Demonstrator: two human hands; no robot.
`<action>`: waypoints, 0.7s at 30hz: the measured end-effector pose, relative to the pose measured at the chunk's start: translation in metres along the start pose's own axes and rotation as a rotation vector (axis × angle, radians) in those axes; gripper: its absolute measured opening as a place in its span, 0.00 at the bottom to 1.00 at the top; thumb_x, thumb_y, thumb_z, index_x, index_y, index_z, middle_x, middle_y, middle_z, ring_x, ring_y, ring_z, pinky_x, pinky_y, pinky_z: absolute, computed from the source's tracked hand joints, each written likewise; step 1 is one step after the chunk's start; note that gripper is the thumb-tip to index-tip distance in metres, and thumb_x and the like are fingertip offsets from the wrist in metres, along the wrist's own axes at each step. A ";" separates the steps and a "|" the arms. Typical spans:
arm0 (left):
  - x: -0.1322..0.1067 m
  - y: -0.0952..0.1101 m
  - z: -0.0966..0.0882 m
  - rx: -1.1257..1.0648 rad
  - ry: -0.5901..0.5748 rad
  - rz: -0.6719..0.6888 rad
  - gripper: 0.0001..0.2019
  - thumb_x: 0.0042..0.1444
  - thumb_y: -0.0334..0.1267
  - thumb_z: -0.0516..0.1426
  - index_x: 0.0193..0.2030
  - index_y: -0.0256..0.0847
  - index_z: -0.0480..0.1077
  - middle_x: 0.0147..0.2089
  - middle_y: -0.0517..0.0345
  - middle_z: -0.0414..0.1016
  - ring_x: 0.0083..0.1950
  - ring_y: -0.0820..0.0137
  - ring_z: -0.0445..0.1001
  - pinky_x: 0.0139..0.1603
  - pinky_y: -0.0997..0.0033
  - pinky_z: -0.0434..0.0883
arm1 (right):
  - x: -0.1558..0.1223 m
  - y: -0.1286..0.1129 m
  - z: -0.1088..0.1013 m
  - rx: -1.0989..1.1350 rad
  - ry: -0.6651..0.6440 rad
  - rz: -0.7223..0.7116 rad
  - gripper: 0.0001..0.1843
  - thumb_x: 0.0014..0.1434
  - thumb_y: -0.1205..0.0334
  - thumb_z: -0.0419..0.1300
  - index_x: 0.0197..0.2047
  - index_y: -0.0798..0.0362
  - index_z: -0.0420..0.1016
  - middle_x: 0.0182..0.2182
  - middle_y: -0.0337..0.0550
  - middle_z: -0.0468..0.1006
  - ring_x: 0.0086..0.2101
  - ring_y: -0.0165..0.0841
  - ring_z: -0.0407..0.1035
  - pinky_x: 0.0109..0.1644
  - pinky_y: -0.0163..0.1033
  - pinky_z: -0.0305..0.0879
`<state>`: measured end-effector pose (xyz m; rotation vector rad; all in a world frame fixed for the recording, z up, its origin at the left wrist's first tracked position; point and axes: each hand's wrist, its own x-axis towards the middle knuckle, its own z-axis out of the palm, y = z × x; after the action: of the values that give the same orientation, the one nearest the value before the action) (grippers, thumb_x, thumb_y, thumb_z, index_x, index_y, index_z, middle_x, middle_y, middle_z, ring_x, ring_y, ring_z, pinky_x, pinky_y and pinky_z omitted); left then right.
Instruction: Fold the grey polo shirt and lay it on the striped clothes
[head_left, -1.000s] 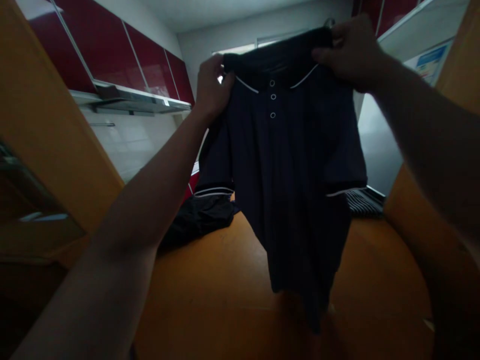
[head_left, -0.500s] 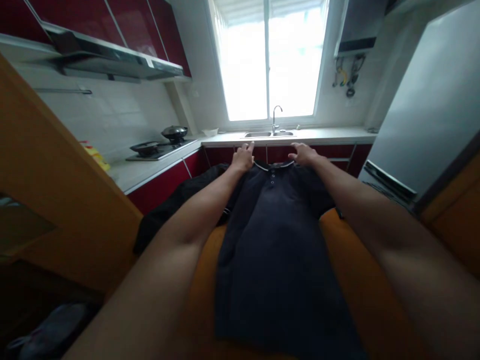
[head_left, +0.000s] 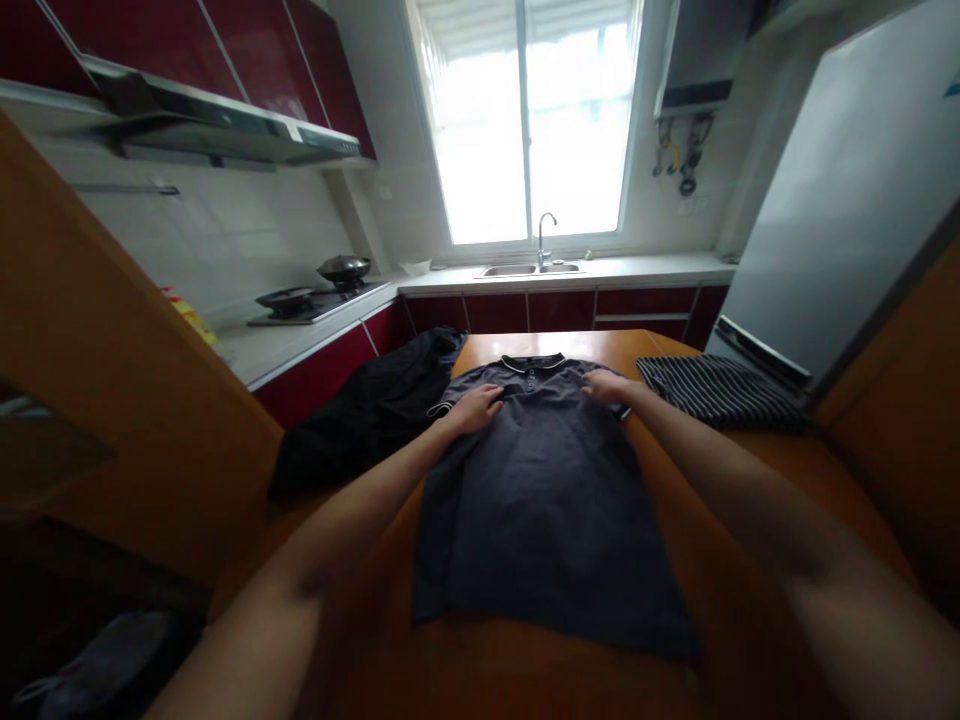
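Observation:
A dark navy polo shirt [head_left: 547,490] with white collar trim lies flat, front up, on the orange wooden table [head_left: 750,500], collar pointing away from me. My left hand [head_left: 474,408] rests palm down on the shirt's left shoulder area, fingers stretched out. My right hand [head_left: 606,386] lies flat on the right shoulder area, fingers extended. Neither hand grips the fabric.
A crumpled black garment [head_left: 367,420] hangs over the table's left edge. A striped folded cloth [head_left: 712,392] lies at the far right. A grey fridge [head_left: 847,230] stands right. Behind are the counter with sink [head_left: 529,268], stove with pans [head_left: 315,290], and a wooden panel [head_left: 112,400] at left.
The shirt went from hanging in both hands in the air to lying flat on the table. Both hands let go of the collar and slid back to the shoulders.

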<state>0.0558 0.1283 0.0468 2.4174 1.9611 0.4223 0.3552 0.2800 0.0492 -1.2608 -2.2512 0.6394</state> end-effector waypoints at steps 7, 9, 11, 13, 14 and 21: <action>-0.073 0.030 0.018 -0.105 -0.099 0.035 0.26 0.70 0.51 0.49 0.71 0.47 0.63 0.75 0.50 0.57 0.77 0.55 0.52 0.75 0.50 0.52 | -0.069 0.016 0.039 -0.277 -0.032 0.030 0.33 0.67 0.55 0.57 0.72 0.56 0.61 0.73 0.63 0.49 0.73 0.53 0.39 0.71 0.68 0.37; -0.086 0.042 0.024 -0.127 -0.120 0.016 0.26 0.71 0.52 0.48 0.72 0.48 0.62 0.76 0.50 0.55 0.77 0.55 0.51 0.76 0.48 0.49 | -0.084 0.015 0.050 -0.333 -0.040 -0.040 0.33 0.69 0.52 0.53 0.73 0.54 0.58 0.74 0.60 0.47 0.73 0.51 0.36 0.71 0.66 0.36; -0.093 0.053 0.028 -0.134 -0.125 0.026 0.27 0.70 0.52 0.49 0.72 0.49 0.61 0.76 0.51 0.55 0.78 0.54 0.49 0.76 0.44 0.47 | -0.096 0.014 0.058 -0.325 -0.074 -0.100 0.32 0.70 0.49 0.51 0.72 0.53 0.60 0.74 0.58 0.48 0.73 0.49 0.37 0.72 0.66 0.34; -0.093 0.058 0.028 -0.183 -0.132 0.088 0.25 0.70 0.52 0.51 0.70 0.49 0.64 0.76 0.52 0.57 0.77 0.55 0.51 0.76 0.47 0.50 | -0.103 0.014 0.060 -0.299 -0.104 -0.132 0.31 0.71 0.47 0.50 0.71 0.52 0.63 0.74 0.56 0.51 0.73 0.48 0.40 0.72 0.65 0.34; -0.090 0.057 0.025 -0.223 -0.119 0.121 0.24 0.69 0.51 0.52 0.68 0.49 0.67 0.74 0.53 0.59 0.75 0.56 0.56 0.75 0.51 0.54 | -0.104 0.014 0.058 -0.291 -0.096 -0.137 0.30 0.70 0.48 0.50 0.70 0.52 0.65 0.73 0.56 0.54 0.72 0.48 0.42 0.73 0.64 0.35; -0.045 -0.033 -0.031 -0.125 0.236 -0.608 0.17 0.67 0.38 0.53 0.58 0.37 0.73 0.61 0.43 0.75 0.62 0.60 0.73 0.64 0.65 0.66 | -0.058 0.028 -0.005 -0.417 0.187 0.138 0.24 0.71 0.59 0.48 0.61 0.61 0.74 0.57 0.62 0.76 0.58 0.47 0.68 0.62 0.45 0.62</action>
<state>0.0093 0.0870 0.0616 1.6351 2.5256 0.7918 0.4035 0.2438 0.0260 -1.6084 -2.2208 0.0862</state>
